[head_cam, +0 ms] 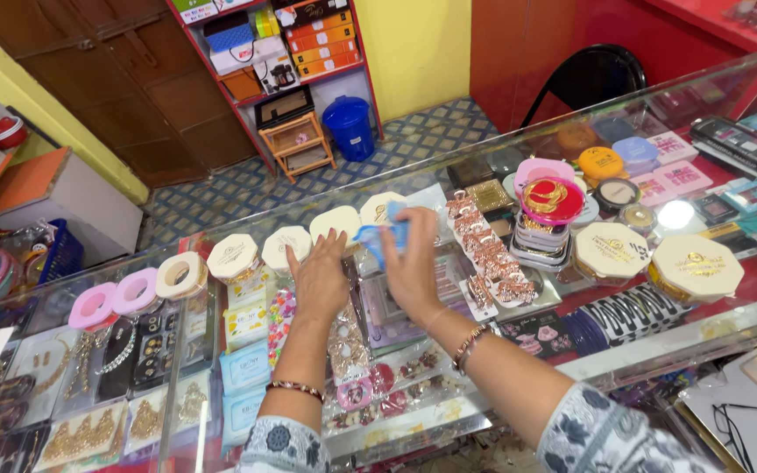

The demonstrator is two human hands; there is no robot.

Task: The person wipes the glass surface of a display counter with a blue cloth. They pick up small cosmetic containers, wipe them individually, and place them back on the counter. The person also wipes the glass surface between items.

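Note:
My left hand (319, 278) lies flat, palm down and fingers spread, on the glass top of a display counter (571, 149). Just to its right, my right hand (413, 258) is raised a little above the glass and pinches a small blue cloth or packet (381, 236) between thumb and fingers. Both wrists wear bangles. Under the glass below my hands lie hair clips, small jewellery cards and pink round items. A row of cream octagonal boxes (286, 245) sits just beyond my fingertips inside the case.
More octagonal boxes (696, 265), a pink round case (550, 198) and compacts fill the counter's right side. Necklace sets (81, 434) lie at left. Beyond the counter stand a blue bin (350, 125), a wooden stool (296, 144), a shelf of boxes and a black chair (590, 77).

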